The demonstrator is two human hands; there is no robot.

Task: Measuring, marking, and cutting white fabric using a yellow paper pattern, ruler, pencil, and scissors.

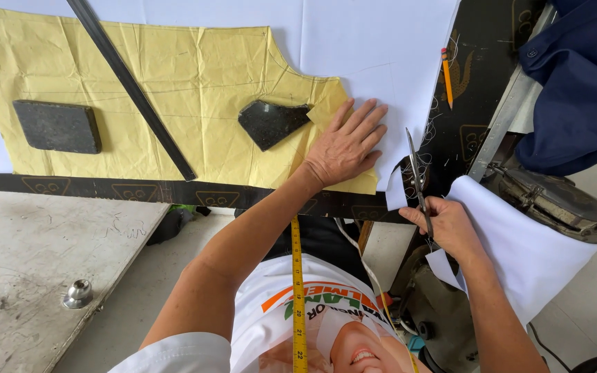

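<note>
A: From the head camera, where are your hands?

B: Your left hand (345, 146) lies flat at the centre of the frame, fingers spread and straight, holding nothing. It presses the lower right corner of the yellow paper pattern (174, 90) down onto the white fabric (374, 41). Your right hand (447, 224), at lower right, is closed round the handles of the scissors (416, 173), blades pointing up the frame at the fabric's right edge.

A: Are the blades biting?

B: They look almost closed, and a loose strip of white hangs just beside them. I'd judge you are cutting the fabric along the pattern's edge, low down near the table's front.

A: What keeps the pattern still?

B: Two dark stone weights: a rectangular one (57, 126) at left, an angular one (271, 123) just beside your left hand. A black ruler (133, 90) lies slantwise across the paper.

A: And next?

B: The cut probably needs to follow the pattern's outline upward, so open the blades and keep your flat palm close to the cutting line. The pencil (447, 77) at upper right lies well apart.
</note>
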